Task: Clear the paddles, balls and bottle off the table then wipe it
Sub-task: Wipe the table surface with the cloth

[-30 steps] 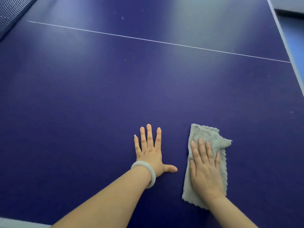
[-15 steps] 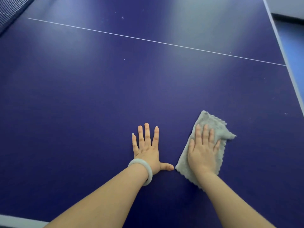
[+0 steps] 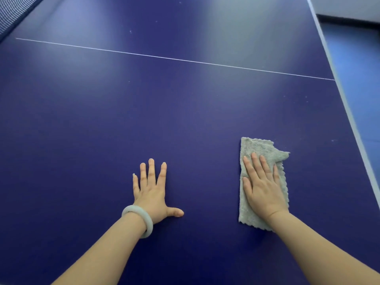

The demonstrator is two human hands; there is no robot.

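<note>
The step in hand is the wipe. As far as this view reaches, the clearing looks done.

The cloth (image 3: 260, 148) lies folded and flat on the table (image 3: 185, 120). The right hand (image 3: 263, 188) presses on its near half, palm down, with fingers straight and close together, not curled round it. The far end of the cloth sticks out past the fingertips, and one corner pokes out on the right. The left hand (image 3: 152, 194) rests palm down on the bare top, well to the left of the cloth. Its fingers are spread, its thumb is out, and it holds nothing. There is a bangle (image 3: 139, 220) at its wrist.

The white line (image 3: 174, 58) crosses the table far beyond the cloth. The net (image 3: 12, 11) sits beyond the cloth at far left, and the table's pale edge (image 3: 349, 112) runs to the right of the cloth. A few pale specks (image 3: 333, 140) show between cloth and edge, with more beyond the cloth near the line.

To wipe well, I would:
- Keep the palm flat so the whole fold bears on the top. A loose far end may flip or bunch on a push away.
- Work in straight, overlapping lanes out from the cloth toward the edge. That should carry the specks off rather than smear them round.
- Use the left hand as a brace for the long reach toward the line.
- Refold the cloth when its face looks soiled.
</note>
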